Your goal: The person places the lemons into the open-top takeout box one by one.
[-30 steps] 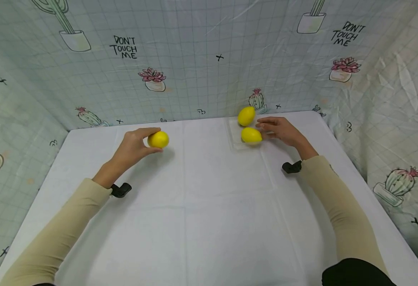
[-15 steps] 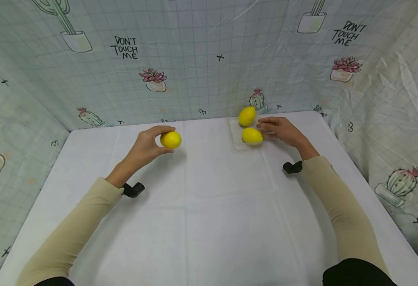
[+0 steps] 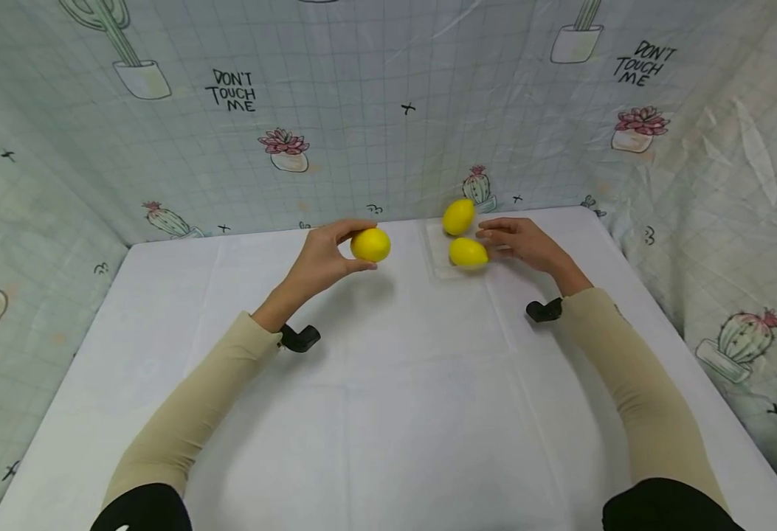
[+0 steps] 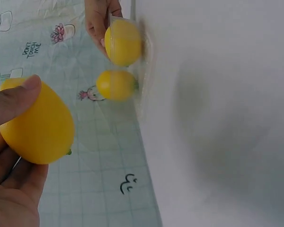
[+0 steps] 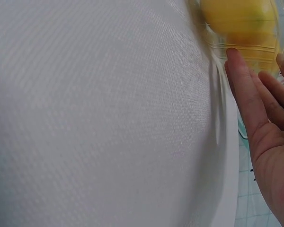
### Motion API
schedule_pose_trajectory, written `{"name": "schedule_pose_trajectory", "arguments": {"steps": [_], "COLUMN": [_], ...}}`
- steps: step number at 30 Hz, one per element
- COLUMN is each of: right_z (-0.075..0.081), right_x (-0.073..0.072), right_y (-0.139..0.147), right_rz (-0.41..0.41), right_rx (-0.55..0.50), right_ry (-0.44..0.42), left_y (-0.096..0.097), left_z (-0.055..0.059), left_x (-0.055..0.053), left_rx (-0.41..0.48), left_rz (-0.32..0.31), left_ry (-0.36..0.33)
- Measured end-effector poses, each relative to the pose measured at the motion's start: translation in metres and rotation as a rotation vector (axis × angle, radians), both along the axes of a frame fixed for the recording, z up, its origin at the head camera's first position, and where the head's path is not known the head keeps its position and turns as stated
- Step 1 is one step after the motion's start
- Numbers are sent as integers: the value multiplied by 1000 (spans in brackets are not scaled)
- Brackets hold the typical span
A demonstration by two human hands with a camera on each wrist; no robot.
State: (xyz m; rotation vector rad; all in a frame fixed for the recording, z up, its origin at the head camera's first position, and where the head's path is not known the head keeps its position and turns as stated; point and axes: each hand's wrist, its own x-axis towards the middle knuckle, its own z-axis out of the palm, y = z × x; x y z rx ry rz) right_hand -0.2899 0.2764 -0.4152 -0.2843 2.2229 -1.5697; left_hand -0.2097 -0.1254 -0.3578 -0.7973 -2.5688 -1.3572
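Observation:
My left hand (image 3: 318,259) grips a yellow lemon (image 3: 371,245) between thumb and fingers, over the far middle of the table. In the left wrist view that lemon (image 4: 43,124) shows a small green tip. A clear plastic container (image 3: 437,254) stands to its right near the table's back edge. Inside are two more lemons, a rear one (image 3: 458,217) and a front one (image 3: 468,253). My right hand (image 3: 527,245) is at the container's right side, its fingers extended along the clear wall in the right wrist view.
A white cloth (image 3: 421,413) covers the table. Behind it and on both sides hangs a patterned curtain (image 3: 361,133) with cactus drawings. Black wrist mounts (image 3: 300,338) sit on both of my wrists.
My left hand has carried the lemon rightward and slightly back, closer to the clear container. The right hand, the container and its two lemons have stayed in place.

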Motion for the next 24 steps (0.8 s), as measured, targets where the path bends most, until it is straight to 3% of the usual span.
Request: {"name": "schedule_pose_trajectory", "arguments": {"steps": [6,12,24], "right_z": [-2,-3,1], "right_x": [-2,-2,0], "right_y": [2,3,-2], "right_rz": [4,-1,-4], "right_rx": [-21,18,48], "right_ry": [-7,4,14], "left_y": [28,51,92], "left_z": [3,8,19], "left_x": [-8,-19,-36], "left_rx": [71,74,85], "left_rz": [-31,-27,74], "left_ry": [-35,-67,-196]}}
